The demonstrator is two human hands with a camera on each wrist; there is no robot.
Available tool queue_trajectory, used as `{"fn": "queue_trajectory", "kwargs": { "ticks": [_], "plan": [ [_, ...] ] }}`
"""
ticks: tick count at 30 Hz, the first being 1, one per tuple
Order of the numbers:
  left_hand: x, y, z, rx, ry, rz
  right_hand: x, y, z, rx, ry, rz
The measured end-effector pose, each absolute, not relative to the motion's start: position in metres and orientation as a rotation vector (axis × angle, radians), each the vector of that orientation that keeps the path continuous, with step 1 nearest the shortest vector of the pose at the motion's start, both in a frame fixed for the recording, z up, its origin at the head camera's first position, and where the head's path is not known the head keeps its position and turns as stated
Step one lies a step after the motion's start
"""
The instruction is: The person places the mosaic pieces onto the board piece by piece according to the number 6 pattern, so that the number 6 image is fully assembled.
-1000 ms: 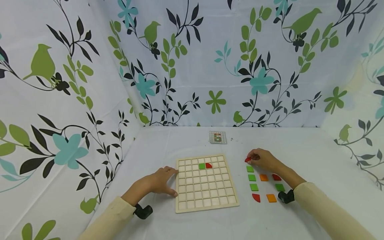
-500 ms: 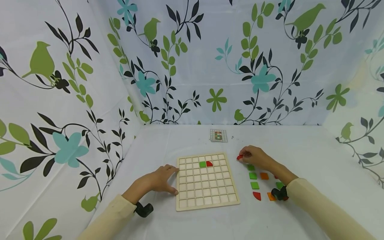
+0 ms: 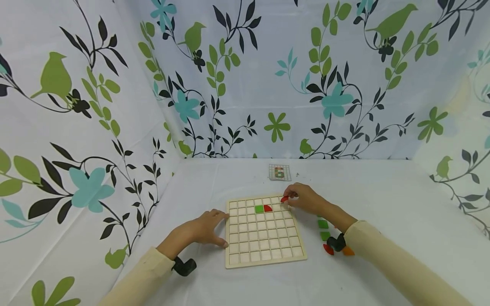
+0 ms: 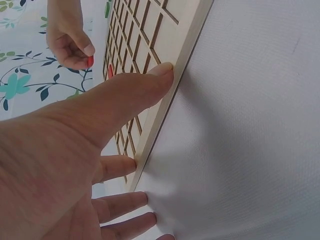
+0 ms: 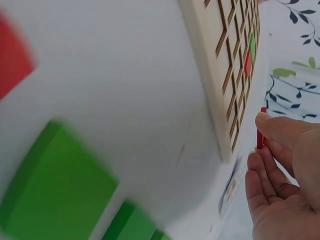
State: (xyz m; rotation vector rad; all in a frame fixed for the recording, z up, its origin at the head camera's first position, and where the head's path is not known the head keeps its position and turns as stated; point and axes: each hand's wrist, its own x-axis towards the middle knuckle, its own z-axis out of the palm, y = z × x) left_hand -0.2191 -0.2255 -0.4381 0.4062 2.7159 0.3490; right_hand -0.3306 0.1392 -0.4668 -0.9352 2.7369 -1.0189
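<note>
A pale wooden grid board [image 3: 264, 231] lies on the white table. In its upper rows sit a green square tile [image 3: 259, 208] and, beside it, a red quarter-round tile [image 3: 268, 208]. My left hand [image 3: 203, 228] rests at the board's left edge, its thumb and fingertips touching the rim with nothing gripped. Over the board's upper right corner, my right hand [image 3: 305, 199] pinches another red tile [image 3: 284, 199] between thumb and fingers. The right wrist view shows this red tile [image 5: 261, 129] edge-on, held above the surface.
Right of the board lie several loose tiles, among them a green square [image 3: 325, 236], a red quarter-round [image 3: 328, 249] and an orange tile [image 3: 348, 251], partly hidden by my right arm. A small printed pattern card [image 3: 280, 172] lies behind the board. Patterned cloth [image 3: 245, 85] hangs around the table.
My right hand has carried the red tile leftward from the loose tiles to the board's upper right corner. My left hand has stayed at the board's left edge.
</note>
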Motion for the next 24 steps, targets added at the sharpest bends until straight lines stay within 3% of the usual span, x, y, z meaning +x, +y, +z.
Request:
{"fn": "queue_trajectory", "kwargs": {
  "ticks": [24],
  "plan": [
    [-0.220, -0.224, -0.438, 0.404, 2.713, 0.343, -0.316, 0.060, -0.464, -1.099, 2.614, -1.057]
  ]
}}
